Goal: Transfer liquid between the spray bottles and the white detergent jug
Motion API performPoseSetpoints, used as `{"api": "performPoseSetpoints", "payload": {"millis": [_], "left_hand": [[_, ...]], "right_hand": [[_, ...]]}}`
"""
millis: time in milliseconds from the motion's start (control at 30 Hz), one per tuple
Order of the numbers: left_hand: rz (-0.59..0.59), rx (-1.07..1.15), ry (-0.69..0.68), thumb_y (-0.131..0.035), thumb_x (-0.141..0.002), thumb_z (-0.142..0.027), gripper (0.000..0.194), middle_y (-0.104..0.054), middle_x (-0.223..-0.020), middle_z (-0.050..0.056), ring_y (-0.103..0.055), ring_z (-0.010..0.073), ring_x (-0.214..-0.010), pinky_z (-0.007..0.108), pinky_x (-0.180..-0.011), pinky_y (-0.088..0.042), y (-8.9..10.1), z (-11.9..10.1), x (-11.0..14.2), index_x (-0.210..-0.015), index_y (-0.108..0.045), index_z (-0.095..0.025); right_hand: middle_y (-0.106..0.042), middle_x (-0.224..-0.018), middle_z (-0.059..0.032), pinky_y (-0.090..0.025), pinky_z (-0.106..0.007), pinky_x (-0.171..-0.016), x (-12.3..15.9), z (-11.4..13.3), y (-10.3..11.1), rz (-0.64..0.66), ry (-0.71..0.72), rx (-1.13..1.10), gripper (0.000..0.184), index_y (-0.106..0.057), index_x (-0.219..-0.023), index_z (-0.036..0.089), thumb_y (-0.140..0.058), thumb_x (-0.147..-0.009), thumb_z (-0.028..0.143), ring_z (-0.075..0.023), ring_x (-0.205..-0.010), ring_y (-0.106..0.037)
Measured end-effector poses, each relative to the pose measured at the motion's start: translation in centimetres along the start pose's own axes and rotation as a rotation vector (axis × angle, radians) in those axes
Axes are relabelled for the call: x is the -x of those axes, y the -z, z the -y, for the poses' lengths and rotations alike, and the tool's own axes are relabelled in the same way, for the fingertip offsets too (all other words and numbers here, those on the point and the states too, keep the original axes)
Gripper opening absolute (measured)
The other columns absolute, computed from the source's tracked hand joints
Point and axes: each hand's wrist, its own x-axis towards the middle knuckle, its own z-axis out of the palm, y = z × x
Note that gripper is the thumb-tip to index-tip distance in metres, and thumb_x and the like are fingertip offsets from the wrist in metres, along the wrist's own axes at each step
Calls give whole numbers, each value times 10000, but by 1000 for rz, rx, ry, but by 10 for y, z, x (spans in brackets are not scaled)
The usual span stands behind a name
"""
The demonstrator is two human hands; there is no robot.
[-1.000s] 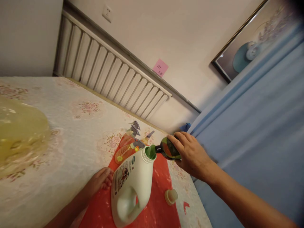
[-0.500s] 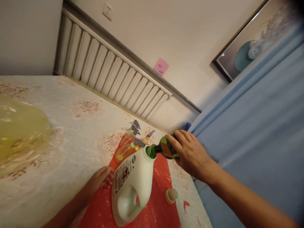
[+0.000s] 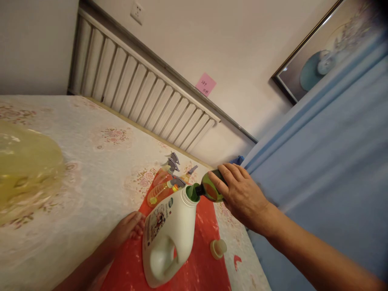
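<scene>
My right hand (image 3: 239,194) is wrapped round a dark green bottle (image 3: 210,190), tipped nearly sideways. Its black threaded neck reaches into the green pour spout (image 3: 192,192) inside the mouth of a white detergent jug (image 3: 169,238). The jug has a side handle and a printed label and stands on a red plastic sheet (image 3: 206,234). Beside its label side, my left hand (image 3: 131,226) rests with fingers curled in and nothing visible in them; whether it touches the jug I cannot tell. A pale cap (image 3: 218,248) lies right of the jug.
Several spray bottles (image 3: 159,192) with grey triggers stand behind the jug. A large yellowish translucent bag (image 3: 27,169) sits at the left on the flowered tablecloth (image 3: 91,178). A radiator (image 3: 139,81) runs along the wall; a blue curtain (image 3: 327,161) hangs at the right.
The bottle has moved slightly left, its neck a little deeper in the jug's mouth, and my right hand has shifted with it. My left hand and the jug look almost unchanged.
</scene>
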Motion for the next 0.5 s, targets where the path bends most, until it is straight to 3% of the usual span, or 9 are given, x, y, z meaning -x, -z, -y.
{"api": "performPoseSetpoints", "payload": {"millis": [267, 500], "left_hand": [[-40, 10, -17, -585, -740, -628, 406, -625, -679, 19, -561, 155, -551, 278, -507, -454, -1, 0, -1, -761, -640, -226], [-24, -14, -14, -575, -748, -649, 456, -625, -715, 8, -563, 155, -587, 284, -545, -453, -1, -2, 2, -813, -624, -201]], "right_hand": [[-519, -1225, -194, -360, -525, -992, -1, 2, 4, 12, 20, 23, 552, -409, -1340, 152, -487, -802, 58, -352, -1139, -437], [-541, -1203, -182, -373, -521, -974, -3, 2, 5, 4, 12, -10, 565, -422, -1330, 161, -483, -783, 33, -345, -1129, -447]]}}
